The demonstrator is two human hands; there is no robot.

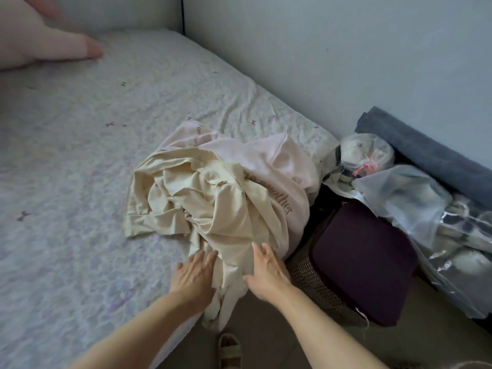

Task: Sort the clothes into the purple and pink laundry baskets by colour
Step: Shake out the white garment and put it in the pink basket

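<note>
I see the bed filling most of the view, with a cream and pale pink clothes pile heaped at its near edge. A mesh laundry basket stands on the floor just right, dark purple garment inside. My left hand and right hand rest flat-fingered on the cream cloth, gripping nothing.

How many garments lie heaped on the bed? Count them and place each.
2 visible: a cream garment at the bed's edge under both hands, left hand and right hand, and a pale pink garment behind and right of it. More may be hidden beneath.
</note>
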